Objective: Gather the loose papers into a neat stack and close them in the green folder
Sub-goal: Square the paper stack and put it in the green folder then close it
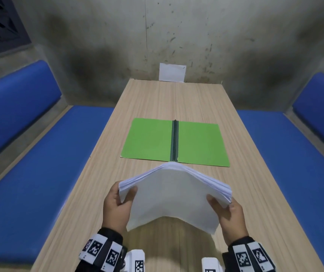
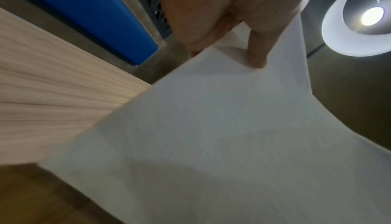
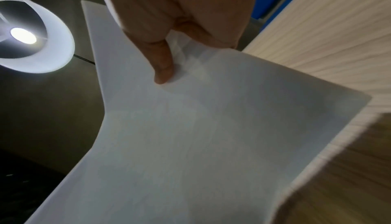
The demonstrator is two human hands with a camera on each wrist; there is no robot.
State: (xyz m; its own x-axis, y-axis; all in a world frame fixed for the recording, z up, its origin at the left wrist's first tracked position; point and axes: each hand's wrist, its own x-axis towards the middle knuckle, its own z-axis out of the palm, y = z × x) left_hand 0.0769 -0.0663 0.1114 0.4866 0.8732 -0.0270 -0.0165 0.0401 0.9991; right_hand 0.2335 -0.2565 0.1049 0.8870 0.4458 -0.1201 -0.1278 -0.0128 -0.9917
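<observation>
A thick stack of white papers (image 1: 174,195) is lifted above the near part of the table, bowed upward in the middle. My left hand (image 1: 118,205) grips its left edge, thumb on top. My right hand (image 1: 228,211) grips its right edge the same way. In the left wrist view a thumb presses on the paper stack (image 2: 211,135); the right wrist view shows the paper stack (image 3: 201,135) under the right thumb. The green folder (image 1: 147,140) lies open and flat at mid-table, beyond the stack, with a dark spine down its middle.
The wooden table (image 1: 157,99) runs away from me toward a grey wall. A white sheet (image 1: 172,72) leans against that wall at the far end. Blue benches (image 1: 39,163) flank the table on both sides. A ceiling lamp (image 2: 363,17) shows overhead.
</observation>
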